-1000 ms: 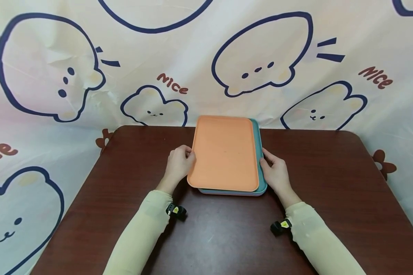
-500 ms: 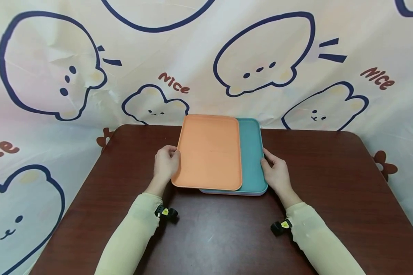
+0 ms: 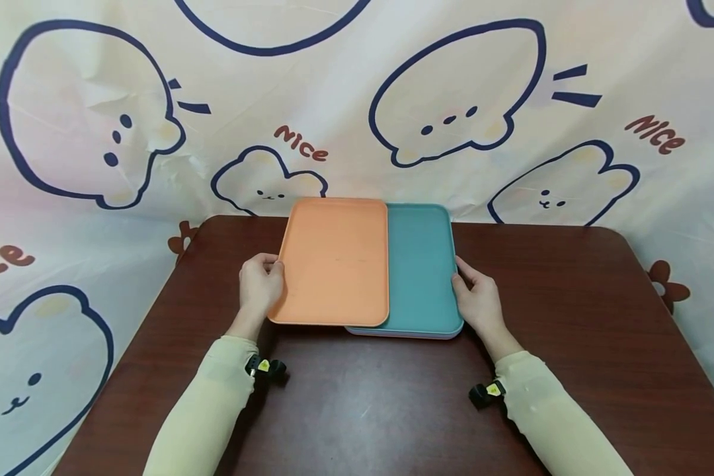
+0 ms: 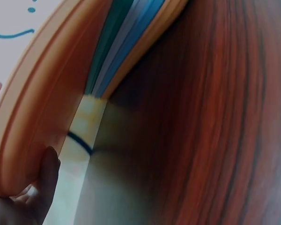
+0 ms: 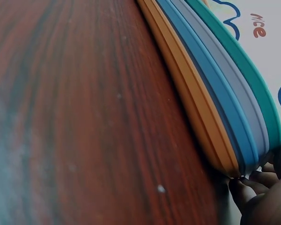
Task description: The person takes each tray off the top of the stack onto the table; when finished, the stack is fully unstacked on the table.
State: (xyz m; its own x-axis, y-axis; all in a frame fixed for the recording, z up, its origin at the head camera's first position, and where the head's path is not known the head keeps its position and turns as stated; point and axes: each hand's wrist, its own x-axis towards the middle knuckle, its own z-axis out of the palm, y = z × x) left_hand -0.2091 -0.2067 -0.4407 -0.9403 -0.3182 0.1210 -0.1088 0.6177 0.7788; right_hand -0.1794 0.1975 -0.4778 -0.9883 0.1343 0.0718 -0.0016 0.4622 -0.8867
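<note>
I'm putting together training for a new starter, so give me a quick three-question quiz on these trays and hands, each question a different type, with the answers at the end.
1. Fill in the gap: beneath the upper orange tray, the colours of the stack run, bottom to top: orange, blue, ____, teal.
2. True or false: the left hand grips the upper orange tray by its left edge.
3. Multiple choice: what does the right hand touch?
a) the upper orange tray
b) the right edge of the stack
c) nothing

Key: 1. lavender; 2. true; 3. b
</note>
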